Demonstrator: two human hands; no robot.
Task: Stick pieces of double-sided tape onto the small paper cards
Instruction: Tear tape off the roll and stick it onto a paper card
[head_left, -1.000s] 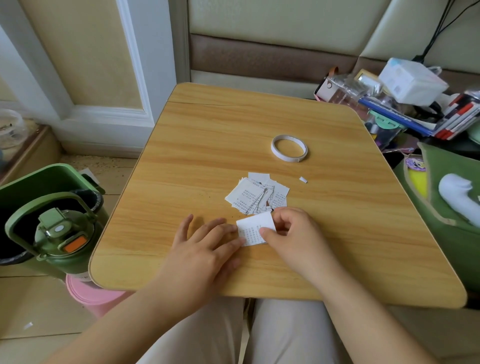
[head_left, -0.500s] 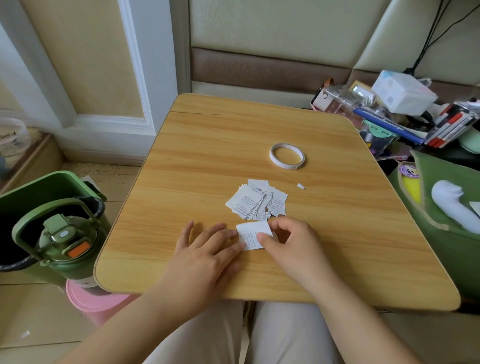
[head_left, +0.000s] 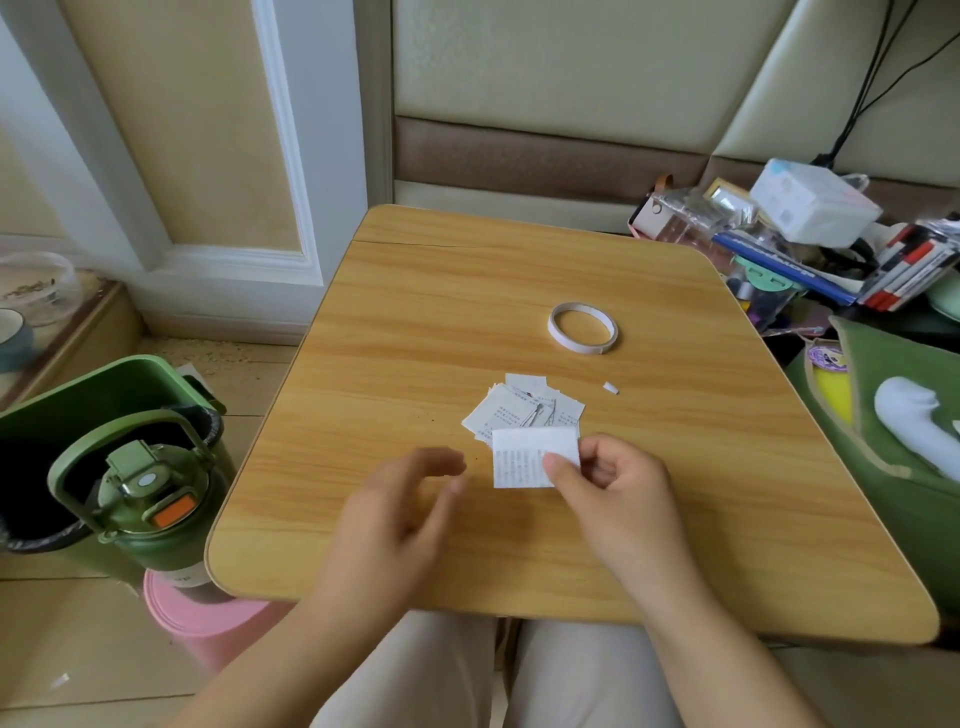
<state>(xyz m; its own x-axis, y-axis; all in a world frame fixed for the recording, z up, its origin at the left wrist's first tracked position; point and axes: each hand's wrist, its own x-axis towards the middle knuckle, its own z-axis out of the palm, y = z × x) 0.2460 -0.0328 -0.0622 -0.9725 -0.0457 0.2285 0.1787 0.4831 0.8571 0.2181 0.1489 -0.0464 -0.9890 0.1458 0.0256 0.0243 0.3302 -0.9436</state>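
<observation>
Thin printed paper card (head_left: 524, 457) pinched in right hand (head_left: 618, 493) — left hand (head_left: 400, 509) blurred, seemingly loose.

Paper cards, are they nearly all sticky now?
I can't tell if any are done. The right hand pinches one small white printed paper card; the left hand holds nothing. Left: the heap of white paper cards, beside the white tape ring.
</observation>
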